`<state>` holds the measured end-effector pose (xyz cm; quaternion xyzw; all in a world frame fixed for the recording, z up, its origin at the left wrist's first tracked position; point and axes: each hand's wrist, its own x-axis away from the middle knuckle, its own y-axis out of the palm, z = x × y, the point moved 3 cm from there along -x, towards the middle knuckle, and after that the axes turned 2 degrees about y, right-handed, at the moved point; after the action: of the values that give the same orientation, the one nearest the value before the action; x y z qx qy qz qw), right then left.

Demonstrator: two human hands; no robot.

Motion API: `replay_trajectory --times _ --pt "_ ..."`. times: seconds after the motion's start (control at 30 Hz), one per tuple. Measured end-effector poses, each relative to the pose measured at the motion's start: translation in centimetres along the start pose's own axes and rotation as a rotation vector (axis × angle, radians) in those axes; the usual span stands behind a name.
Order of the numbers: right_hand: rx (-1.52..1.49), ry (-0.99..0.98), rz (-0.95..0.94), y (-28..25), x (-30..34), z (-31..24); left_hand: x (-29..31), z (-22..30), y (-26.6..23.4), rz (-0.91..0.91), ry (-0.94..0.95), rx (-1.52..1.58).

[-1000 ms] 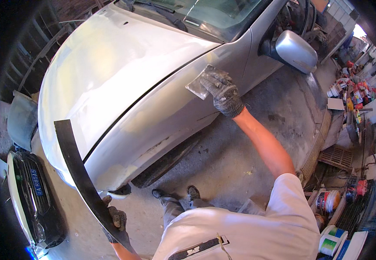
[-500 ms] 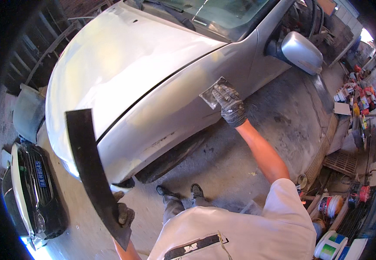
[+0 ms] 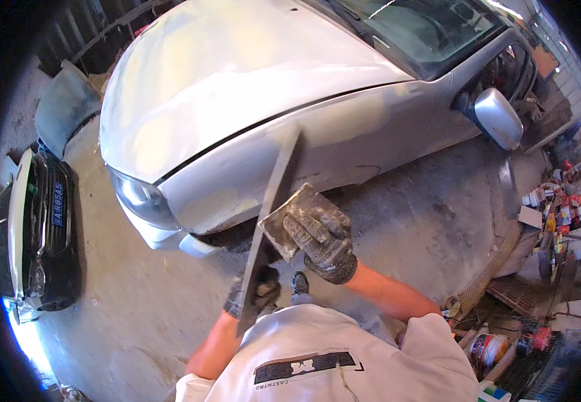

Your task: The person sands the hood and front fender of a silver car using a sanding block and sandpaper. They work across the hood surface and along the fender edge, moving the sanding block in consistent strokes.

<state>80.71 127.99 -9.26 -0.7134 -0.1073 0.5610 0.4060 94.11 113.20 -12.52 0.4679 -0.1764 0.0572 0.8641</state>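
Note:
My left hand [image 3: 263,289], in a dark, dirty knit glove, grips the lower part of a long black flat strip [image 3: 277,187] that stands up edge-on in front of me. In my gloved right hand [image 3: 327,238] is a flat square spreader [image 3: 275,228] smeared with grey, the fingers lying over its face. The spreader's left edge meets or overlaps the strip; whether they touch I cannot tell. Beyond both hands is the front fender [image 3: 344,127] of a silver car, with pale yellowish patches on it. Similar patches mark the hood [image 3: 216,74].
A headlight [image 3: 144,199] and side mirror [image 3: 498,117] stick out along the silver car. A dark car front part with a blue plate [image 3: 56,228] lies at left, near a grey curved panel [image 3: 66,110]. Spools, cans and clutter [image 3: 491,350] line the right side.
My right hand has drawn the spreader off the fender, back and left to the strip. The strip has moved right and turned from broad side to edge-on. The view has shifted too.

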Motion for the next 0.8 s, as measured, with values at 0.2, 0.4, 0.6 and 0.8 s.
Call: replay_trajectory --times 0.2,0.4,0.6,0.8 --pt "0.353 -0.059 -0.088 5.3 -4.0 7.7 7.7 9.0 -3.9 0.219 0.525 -0.159" --pt "0.394 -0.012 -0.147 9.3 -8.5 10.1 14.9 10.6 -9.1 0.046 0.687 0.035" --pt "-0.039 0.106 -0.194 6.1 -5.5 3.9 20.3 11.7 -11.7 0.122 1.198 -0.26" --pt "-0.798 0.784 -0.209 1.1 -2.8 -5.1 17.6 11.1 -14.1 0.739 1.063 -0.58"
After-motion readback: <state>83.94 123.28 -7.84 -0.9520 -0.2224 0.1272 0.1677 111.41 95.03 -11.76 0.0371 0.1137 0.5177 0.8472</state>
